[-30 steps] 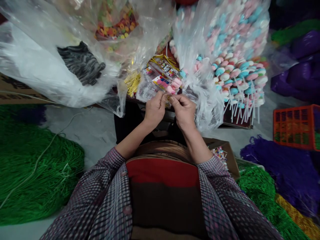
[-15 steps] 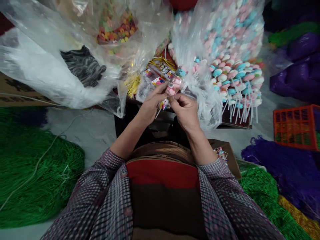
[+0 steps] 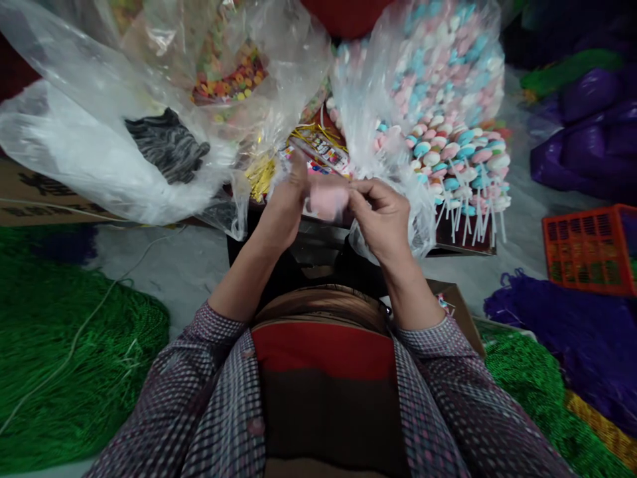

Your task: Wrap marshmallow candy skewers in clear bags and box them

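Between my hands is a pink wrapped lollipop [image 3: 329,199], smeared by motion, its clear printed wrapper hard to make out. My right hand [image 3: 382,211] pinches its right end between thumb and fingertips. At the other end my left hand [image 3: 284,207] is closed on it, with the fingers partly hidden and blurred. Just beyond, printed sachets [image 3: 326,154] and gold twist ties [image 3: 259,178] lie on the table. Right of them, a pile of pink, blue and white lollipops [image 3: 460,156] has its white sticks pointing toward me.
Large clear bags hold ring-shaped candies [image 3: 233,76] and pastel candies [image 3: 448,53]. A grey-black bundle [image 3: 166,143] lies on white plastic at left. Green strands [image 3: 74,345] heap on the floor. An orange crate [image 3: 580,249] and a cardboard box [image 3: 460,312] stand at right.
The pink lollipop has moved slightly left and toward me and turned more level. My left hand has shifted left, my right hand slightly right. The view has shifted a little.
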{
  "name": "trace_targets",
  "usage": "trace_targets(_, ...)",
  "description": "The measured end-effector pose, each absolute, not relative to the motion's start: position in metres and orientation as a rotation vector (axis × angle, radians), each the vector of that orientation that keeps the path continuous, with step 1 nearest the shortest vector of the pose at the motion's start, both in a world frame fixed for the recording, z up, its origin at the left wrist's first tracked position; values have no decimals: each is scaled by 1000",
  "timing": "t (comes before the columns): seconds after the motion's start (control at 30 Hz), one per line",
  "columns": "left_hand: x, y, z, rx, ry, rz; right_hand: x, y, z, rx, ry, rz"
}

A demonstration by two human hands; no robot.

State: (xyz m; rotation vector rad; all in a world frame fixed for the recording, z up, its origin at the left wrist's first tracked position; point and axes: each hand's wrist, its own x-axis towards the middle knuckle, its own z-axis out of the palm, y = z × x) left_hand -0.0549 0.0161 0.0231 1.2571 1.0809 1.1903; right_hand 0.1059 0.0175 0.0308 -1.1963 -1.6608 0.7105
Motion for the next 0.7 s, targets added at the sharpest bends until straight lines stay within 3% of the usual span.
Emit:
trace_targets(0.23,-42,3,3,1135,1074,1043,113,13,29,-1157,-1661,646)
trace_targets(0.43,-37,1,-1,1074,924,1166,132,-8,15,-1136,-1561,892)
trace_targets(0.7,-15,-18,-7,2322,771,887,169,-27,10,-1098,-1272,1343)
